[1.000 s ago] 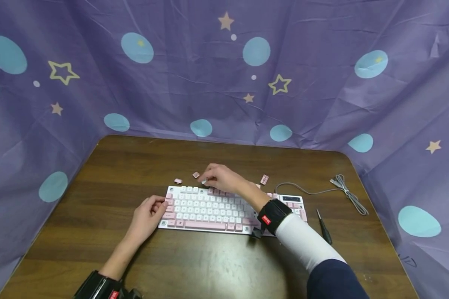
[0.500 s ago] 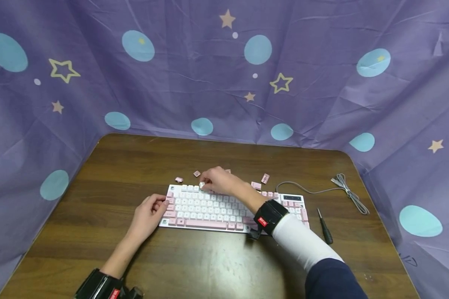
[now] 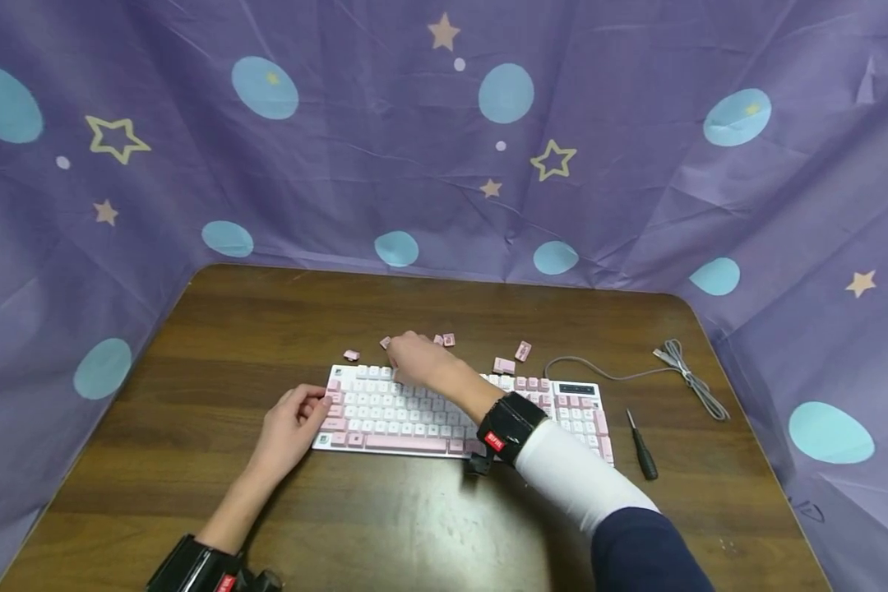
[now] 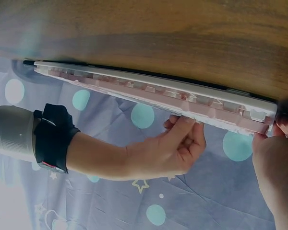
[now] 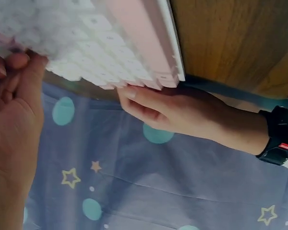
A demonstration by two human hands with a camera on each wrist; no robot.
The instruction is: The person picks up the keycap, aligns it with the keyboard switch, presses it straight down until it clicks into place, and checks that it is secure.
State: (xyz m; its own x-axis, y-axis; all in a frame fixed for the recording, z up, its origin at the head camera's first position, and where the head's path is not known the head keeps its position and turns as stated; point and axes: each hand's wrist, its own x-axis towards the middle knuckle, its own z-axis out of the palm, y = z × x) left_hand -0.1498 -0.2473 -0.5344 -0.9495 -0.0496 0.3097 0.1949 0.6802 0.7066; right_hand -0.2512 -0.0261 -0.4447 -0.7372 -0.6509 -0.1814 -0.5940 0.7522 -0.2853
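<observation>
A white and pink keyboard (image 3: 407, 444) lies flat on the wooden table. My left hand (image 3: 290, 427) holds its left edge, with the thumb near the pink side keys and the other fingers bent. In the head view my right hand (image 3: 420, 362) is at the top row, left of the middle, fingertips down among the keys. Thumb and bent fingers of the right hand (image 4: 170, 148) come together against the keys in the left wrist view. They seem to pinch a small white keycap there, mostly hidden by the fingers.
Behind the keyboard lie several loose pink keycaps, among them a wide one (image 3: 505, 366) and a slim one (image 3: 523, 351). A screwdriver (image 3: 642, 448) and a tied grey cable (image 3: 684, 374) lie on the right. A purple curtain (image 3: 444, 164) surrounds the table (image 3: 385, 526).
My right hand brought a white keycap from behind the keyboard down to a spot in the top row, the fingers now lower on it. The left hand has stayed at the left edge.
</observation>
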